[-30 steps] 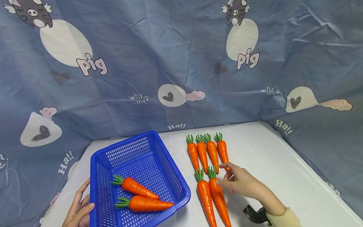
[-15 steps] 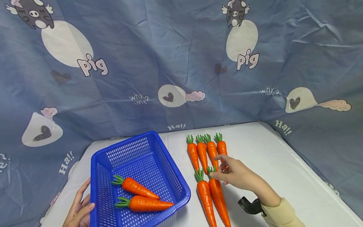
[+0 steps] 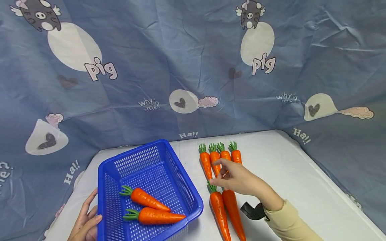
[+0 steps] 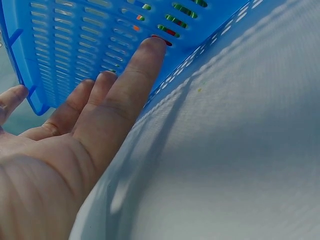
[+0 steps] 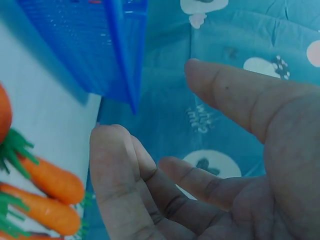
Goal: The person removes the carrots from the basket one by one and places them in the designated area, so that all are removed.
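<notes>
A blue perforated plastic basket (image 3: 183, 171) stands on the left of the table. Inside it lie two orange carrots with green tops, one (image 3: 148, 199) behind the other (image 3: 159, 216). My left hand (image 3: 85, 219) touches the basket's outer left side; in the left wrist view its fairly straight fingers rest against the wall (image 4: 55, 55). My right hand (image 3: 239, 177) hovers over the loose carrots, thumb and forefinger apart, nothing between them. It hides the top of one near carrot (image 3: 233, 212); the other near carrot (image 3: 220, 212) lies beside it.
Several more carrots (image 3: 205, 164) lie side by side in a back row, partly covered by the right hand. A white cloth (image 3: 289, 170) covers the table. Behind it hangs a blue curtain (image 3: 132, 83) with printed pigs. A black strap (image 3: 253, 211) sits by the right wrist.
My right hand has moved left and slightly away from me, from beside the right near carrot to above the tops of the near pair. The left hand and basket look almost unchanged.
</notes>
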`<state>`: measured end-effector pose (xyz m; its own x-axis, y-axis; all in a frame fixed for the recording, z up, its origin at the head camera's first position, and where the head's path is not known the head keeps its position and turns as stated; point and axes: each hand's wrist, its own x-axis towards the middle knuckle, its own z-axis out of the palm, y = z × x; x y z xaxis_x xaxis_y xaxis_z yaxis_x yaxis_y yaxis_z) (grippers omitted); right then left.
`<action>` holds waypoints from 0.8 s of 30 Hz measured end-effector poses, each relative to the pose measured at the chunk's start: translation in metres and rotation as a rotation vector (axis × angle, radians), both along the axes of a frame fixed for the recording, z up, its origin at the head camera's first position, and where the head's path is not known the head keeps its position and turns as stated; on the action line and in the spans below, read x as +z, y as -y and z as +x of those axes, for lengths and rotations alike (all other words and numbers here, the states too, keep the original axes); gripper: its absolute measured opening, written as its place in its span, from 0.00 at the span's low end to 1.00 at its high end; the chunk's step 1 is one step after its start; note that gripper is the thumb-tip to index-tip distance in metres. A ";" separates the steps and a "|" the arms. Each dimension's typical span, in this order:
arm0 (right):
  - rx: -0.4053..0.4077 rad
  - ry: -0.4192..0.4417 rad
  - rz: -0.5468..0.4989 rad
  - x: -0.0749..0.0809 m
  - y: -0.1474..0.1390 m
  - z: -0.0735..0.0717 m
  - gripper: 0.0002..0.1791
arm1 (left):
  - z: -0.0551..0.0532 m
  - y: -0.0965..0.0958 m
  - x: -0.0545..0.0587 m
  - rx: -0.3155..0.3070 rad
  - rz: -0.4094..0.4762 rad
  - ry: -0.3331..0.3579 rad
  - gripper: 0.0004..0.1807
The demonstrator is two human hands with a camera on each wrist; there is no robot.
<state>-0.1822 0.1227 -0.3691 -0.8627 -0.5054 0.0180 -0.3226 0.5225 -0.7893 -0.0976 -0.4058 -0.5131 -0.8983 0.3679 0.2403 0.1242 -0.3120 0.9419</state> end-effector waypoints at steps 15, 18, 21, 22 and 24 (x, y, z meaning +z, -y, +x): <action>0.072 -0.002 0.043 0.021 0.057 -0.011 0.33 | -0.001 -0.002 0.002 -0.002 0.034 -0.032 0.44; 0.104 0.012 0.042 0.026 0.068 -0.014 0.33 | -0.002 -0.002 0.000 -0.005 0.041 -0.057 0.45; 0.134 0.014 0.053 0.028 0.080 -0.017 0.33 | -0.002 -0.001 -0.001 0.002 0.040 -0.050 0.45; 0.145 0.015 0.055 0.028 0.084 -0.018 0.33 | -0.002 -0.001 -0.002 0.005 0.039 -0.046 0.45; 0.167 0.016 0.064 0.028 0.091 -0.021 0.33 | -0.002 -0.001 -0.002 0.008 0.038 -0.046 0.45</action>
